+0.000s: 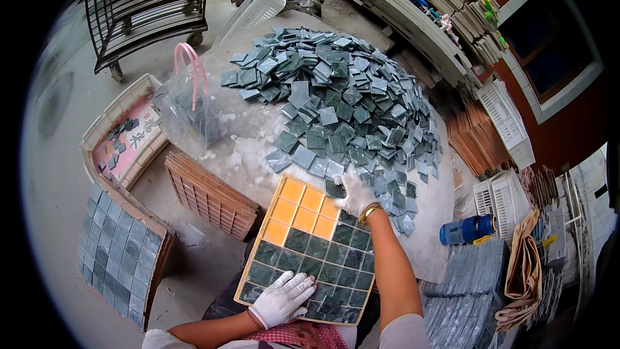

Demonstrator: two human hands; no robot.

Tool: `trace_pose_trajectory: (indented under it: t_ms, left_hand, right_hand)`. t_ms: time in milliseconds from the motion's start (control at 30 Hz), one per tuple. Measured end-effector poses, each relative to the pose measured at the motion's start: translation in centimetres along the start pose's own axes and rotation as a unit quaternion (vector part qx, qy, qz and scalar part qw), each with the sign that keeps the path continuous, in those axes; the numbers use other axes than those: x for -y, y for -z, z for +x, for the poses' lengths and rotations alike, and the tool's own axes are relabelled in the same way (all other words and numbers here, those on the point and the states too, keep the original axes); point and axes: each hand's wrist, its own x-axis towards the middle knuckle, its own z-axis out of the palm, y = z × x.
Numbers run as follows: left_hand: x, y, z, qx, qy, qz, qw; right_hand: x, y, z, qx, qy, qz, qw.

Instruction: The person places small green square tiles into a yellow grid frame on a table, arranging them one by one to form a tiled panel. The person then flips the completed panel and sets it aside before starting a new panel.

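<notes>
A square grid tray (279, 210) with thin pale dividers rests tilted at my lap. Dark green square stone tiles (312, 265) fill its lower and right cells; several upper-left cells show a yellow bottom. My left hand (282, 298), in a white glove, lies flat with fingers stretched over the tiles at the tray's near edge. At the far right edge, my white-gloved right hand (356, 195) has thumb and fingers closed around a dark green tile (334, 187). Just beyond it, a large heap of loose green tiles (349, 90) spreads over a grey work surface (242, 148).
Brown grid trays (210, 184) stand left of my tray. A tile-filled panel (119, 252) leans farther left, below a pale basket (123, 103) with tile pieces. A blue bottle (466, 229) and stacked tile sheets (465, 278) are right. A black cart (145, 13) stands far left.
</notes>
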Motion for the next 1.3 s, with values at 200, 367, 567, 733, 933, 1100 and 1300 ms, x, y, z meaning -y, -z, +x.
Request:
trace_pose_trajectory:
  t_ms: [200,367,567,733,933,1100,1300]
  left_hand:
    - [0.2,-0.4,0.4,-0.007,-0.017,-0.013,1.0]
    - [0.1,-0.3,0.4,0.0,-0.011,0.013,1.0]
    - [0.2,-0.6,0.4,-0.026,-0.023,-0.002,0.999]
    - [0.2,-0.4,0.3,-0.033,-0.023,-0.025,0.999]
    - [0.1,-0.5,0.1,-0.026,-0.02,-0.009,0.999]
    - [0.6,0.3,0.3,-0.065,0.002,-0.084,0.994]
    - [4.6,4.8,4.2,-0.178,0.043,-0.121,0.976]
  right_hand:
    - [-2.2,-1.1,0.0,-0.082,0.036,0.002,0.996]
    - [-0.9,-0.1,0.7,-0.028,0.052,0.004,0.998]
    - [-0.5,-1.7,-0.7,-0.17,0.085,-0.085,0.978]
    - [3.2,-4.6,-7.0,-0.177,0.094,-0.185,0.962]
    - [4.3,-4.8,-8.8,-0.159,0.079,-0.078,0.981]
    - [5.0,-2.9,-8.2,-0.043,0.009,-0.103,0.994]
    - [2.8,-4.8,-8.2,-0.067,0.081,-0.016,0.994]
